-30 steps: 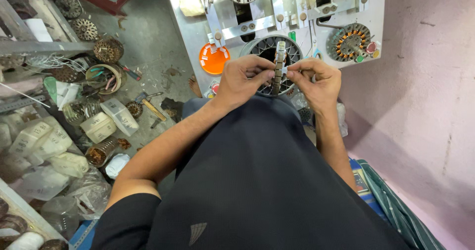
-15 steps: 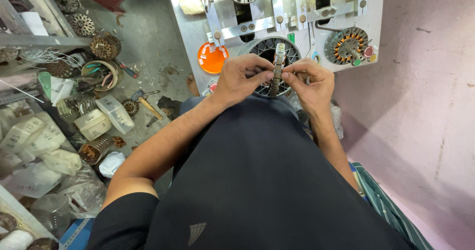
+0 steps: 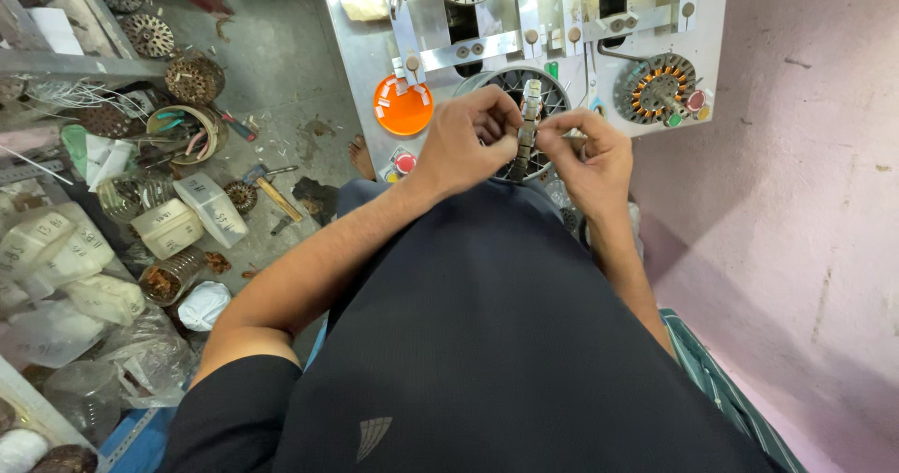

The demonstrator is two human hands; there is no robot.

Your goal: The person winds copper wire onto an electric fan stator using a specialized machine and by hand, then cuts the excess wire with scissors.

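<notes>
In front of the grey machine panel (image 3: 370,61), at chest height, both hands meet on a round slotted metal ring (image 3: 524,117) held edge-on to the camera, so it shows as a narrow ribbed band. The left hand (image 3: 465,145) has its fingers closed on the ring's near left side, and the right hand (image 3: 588,155) pinches the right side with thumb and forefinger. The ring looks like stacked steel, so it is probably stiff and rather heavy for its size, and not fragile. Its slotted teeth may have sharp edges, so the outer rim seems the safer place to grip. An orange disc (image 3: 403,110) sits on the panel to the left, and a copper-wound ring (image 3: 660,87) to the right.
</notes>
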